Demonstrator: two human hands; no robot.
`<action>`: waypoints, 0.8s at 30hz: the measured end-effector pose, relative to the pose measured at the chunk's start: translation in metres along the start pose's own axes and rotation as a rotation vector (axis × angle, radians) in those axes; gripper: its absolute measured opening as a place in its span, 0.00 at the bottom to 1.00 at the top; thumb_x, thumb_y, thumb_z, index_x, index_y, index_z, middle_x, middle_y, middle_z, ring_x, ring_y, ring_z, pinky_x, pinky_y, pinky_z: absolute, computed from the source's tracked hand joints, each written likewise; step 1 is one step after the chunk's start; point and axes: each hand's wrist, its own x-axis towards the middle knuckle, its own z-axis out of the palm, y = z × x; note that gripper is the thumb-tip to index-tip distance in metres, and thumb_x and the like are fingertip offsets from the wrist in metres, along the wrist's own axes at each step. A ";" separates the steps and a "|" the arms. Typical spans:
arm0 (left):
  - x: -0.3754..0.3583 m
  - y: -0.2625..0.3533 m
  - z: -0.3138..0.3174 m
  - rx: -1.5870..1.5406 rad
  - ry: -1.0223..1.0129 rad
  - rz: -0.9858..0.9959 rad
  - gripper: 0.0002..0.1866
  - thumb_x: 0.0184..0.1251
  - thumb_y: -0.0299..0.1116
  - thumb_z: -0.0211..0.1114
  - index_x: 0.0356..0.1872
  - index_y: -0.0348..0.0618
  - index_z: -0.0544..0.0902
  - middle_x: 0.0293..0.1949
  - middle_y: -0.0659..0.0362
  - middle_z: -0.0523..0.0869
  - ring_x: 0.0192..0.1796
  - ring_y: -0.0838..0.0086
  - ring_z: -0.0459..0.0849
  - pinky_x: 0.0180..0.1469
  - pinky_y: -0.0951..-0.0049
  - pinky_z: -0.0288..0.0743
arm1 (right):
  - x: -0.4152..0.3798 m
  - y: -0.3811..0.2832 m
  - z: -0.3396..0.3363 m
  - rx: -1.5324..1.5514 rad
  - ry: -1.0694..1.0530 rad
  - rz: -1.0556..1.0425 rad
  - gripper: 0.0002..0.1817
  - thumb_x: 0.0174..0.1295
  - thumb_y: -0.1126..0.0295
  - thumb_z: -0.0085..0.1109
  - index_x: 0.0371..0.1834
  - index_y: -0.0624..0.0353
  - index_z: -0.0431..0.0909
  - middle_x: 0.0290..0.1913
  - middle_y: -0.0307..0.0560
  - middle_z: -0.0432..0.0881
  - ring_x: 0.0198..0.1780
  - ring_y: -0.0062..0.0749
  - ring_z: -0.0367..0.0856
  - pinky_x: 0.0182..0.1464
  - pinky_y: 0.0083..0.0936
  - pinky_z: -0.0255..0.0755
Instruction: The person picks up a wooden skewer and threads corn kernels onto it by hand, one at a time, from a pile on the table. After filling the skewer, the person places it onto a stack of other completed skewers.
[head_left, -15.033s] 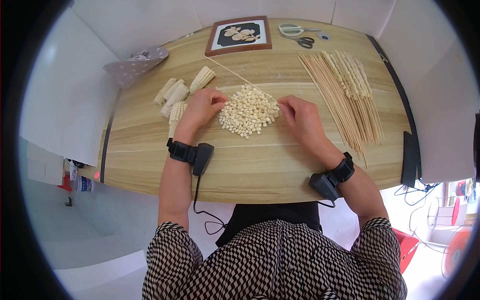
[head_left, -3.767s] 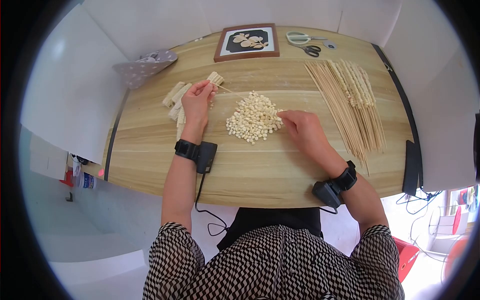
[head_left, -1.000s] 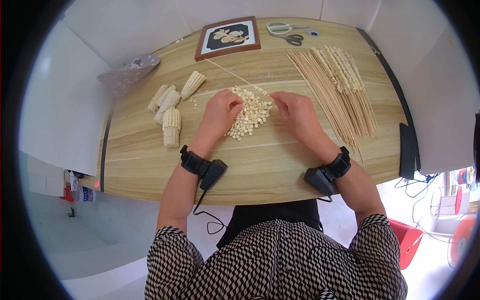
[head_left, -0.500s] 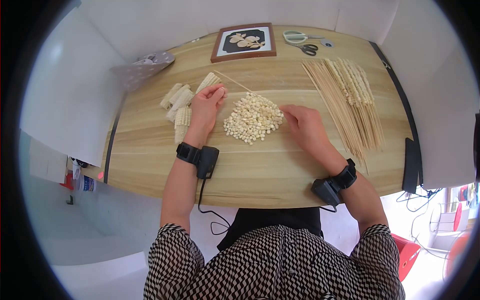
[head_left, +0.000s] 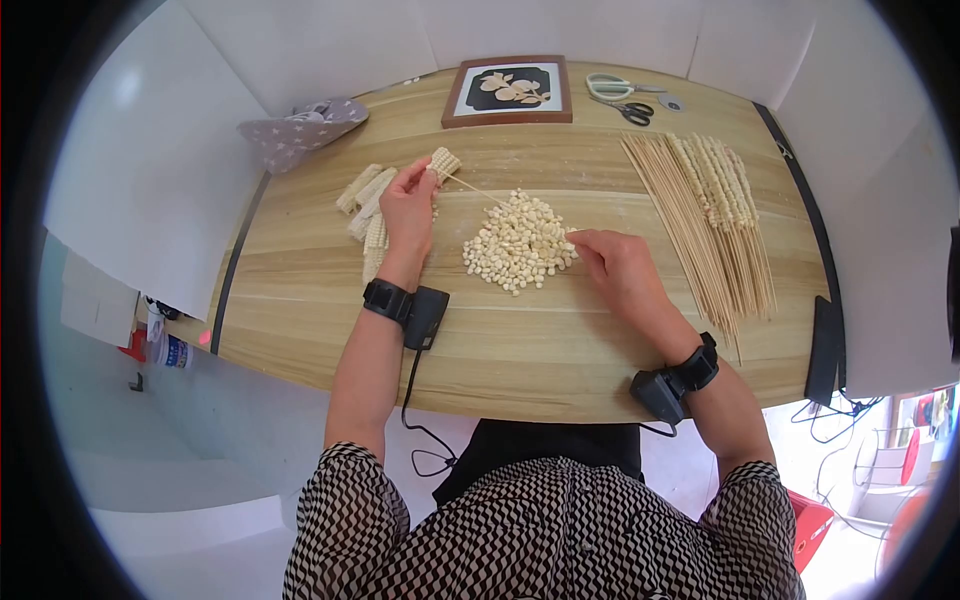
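Observation:
A thin wooden skewer (head_left: 478, 188) slants over the loose pile of pale corn kernels (head_left: 515, 245). My left hand (head_left: 408, 212) is closed, thumb and fingers pinched at the skewer's upper left end. Whether a kernel is also between those fingertips is too small to tell. Just behind them lies a piece of corn cob (head_left: 444, 162). At the pile's right edge, my right hand (head_left: 622, 268) is closed in a pinch on the skewer's other end, where its line blends into the kernels. More cob pieces (head_left: 368, 205) lie left of my left hand.
Bare skewers (head_left: 680, 230) lie at right, beside several skewers threaded with kernels (head_left: 720, 185). A framed flower picture (head_left: 508, 90), white-handled scissors (head_left: 612, 86) and black scissors (head_left: 635, 113) lie at the back. A star-patterned cloth item (head_left: 305, 135) is at back left.
My left hand has gone from beside the cob piece to the skewer's end. The skewer's upper left end sits lower. My right hand keeps its pinch, and the whole view has shifted slightly.

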 end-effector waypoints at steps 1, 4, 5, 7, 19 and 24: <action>-0.001 0.001 0.001 0.000 0.000 0.000 0.12 0.66 0.24 0.61 0.50 0.35 0.81 0.31 0.64 0.80 0.31 0.85 0.72 0.32 0.87 0.66 | 0.000 0.000 0.000 -0.002 -0.001 -0.005 0.09 0.59 0.77 0.57 0.41 0.65 0.82 0.34 0.59 0.83 0.36 0.51 0.82 0.38 0.33 0.75; -0.001 0.001 0.002 0.033 0.012 0.029 0.12 0.65 0.24 0.62 0.50 0.35 0.82 0.32 0.64 0.81 0.32 0.85 0.74 0.34 0.86 0.68 | 0.000 0.000 0.000 -0.004 0.001 -0.005 0.09 0.59 0.77 0.57 0.41 0.65 0.81 0.34 0.59 0.83 0.36 0.51 0.82 0.38 0.34 0.75; -0.001 0.001 0.002 0.056 0.010 0.038 0.13 0.65 0.24 0.62 0.50 0.35 0.82 0.32 0.64 0.81 0.32 0.85 0.74 0.35 0.86 0.68 | -0.001 0.001 0.000 -0.004 0.001 -0.004 0.09 0.59 0.77 0.57 0.41 0.65 0.81 0.34 0.59 0.83 0.36 0.51 0.82 0.38 0.34 0.75; -0.002 0.000 0.002 0.079 0.007 0.047 0.13 0.65 0.23 0.62 0.50 0.35 0.82 0.32 0.64 0.82 0.32 0.85 0.74 0.36 0.86 0.69 | -0.001 0.002 0.002 0.014 0.022 -0.017 0.08 0.59 0.76 0.57 0.40 0.63 0.81 0.32 0.59 0.82 0.35 0.53 0.81 0.39 0.40 0.75; 0.000 -0.006 -0.002 0.033 0.010 0.002 0.12 0.63 0.24 0.63 0.48 0.35 0.83 0.33 0.64 0.84 0.31 0.85 0.77 0.33 0.86 0.69 | -0.002 0.000 0.001 0.005 0.005 -0.015 0.09 0.59 0.77 0.56 0.41 0.63 0.81 0.31 0.58 0.81 0.34 0.53 0.80 0.38 0.40 0.74; -0.005 0.002 0.004 0.096 0.017 0.034 0.13 0.64 0.24 0.63 0.49 0.35 0.82 0.33 0.63 0.83 0.33 0.85 0.77 0.37 0.86 0.70 | -0.002 0.000 0.001 -0.003 0.004 -0.019 0.09 0.58 0.77 0.56 0.41 0.63 0.81 0.31 0.58 0.81 0.35 0.53 0.80 0.38 0.41 0.74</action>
